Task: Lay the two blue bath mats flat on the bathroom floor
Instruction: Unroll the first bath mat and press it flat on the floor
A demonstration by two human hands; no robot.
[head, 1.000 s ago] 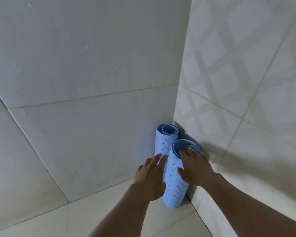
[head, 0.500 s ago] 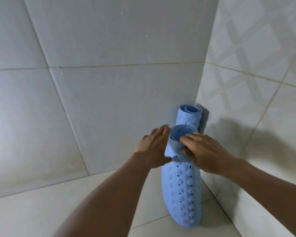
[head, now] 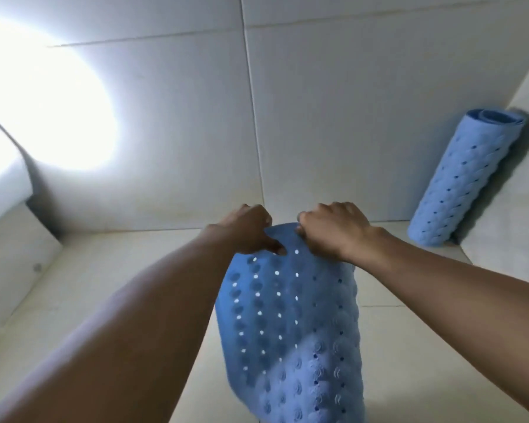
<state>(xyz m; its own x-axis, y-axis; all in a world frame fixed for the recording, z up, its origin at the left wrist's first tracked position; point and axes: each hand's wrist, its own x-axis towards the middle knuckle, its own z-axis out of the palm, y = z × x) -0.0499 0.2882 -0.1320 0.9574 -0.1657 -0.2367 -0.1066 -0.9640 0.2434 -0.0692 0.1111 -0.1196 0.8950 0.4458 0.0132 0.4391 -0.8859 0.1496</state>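
A blue perforated bath mat [head: 290,325] hangs partly unrolled in front of me, held up by its top edge over the floor. My left hand [head: 248,228] pinches the left part of that edge and my right hand [head: 333,232] grips the right part. Light shines through its holes, and its lower end runs out of the frame. The second blue mat [head: 464,181] stays rolled up, standing tilted in the corner at the right, apart from both hands.
Pale tiled walls [head: 348,132] close in behind and to the right. The cream tiled floor [head: 409,346] spreads below the mat. A bright light glare [head: 49,108] washes out the upper left wall. A white ledge or fixture [head: 9,254] juts in at the left.
I have lifted the front rolled mat out of the corner and brought it left, and it has begun to unroll in both hands. The other roll stays in the corner.
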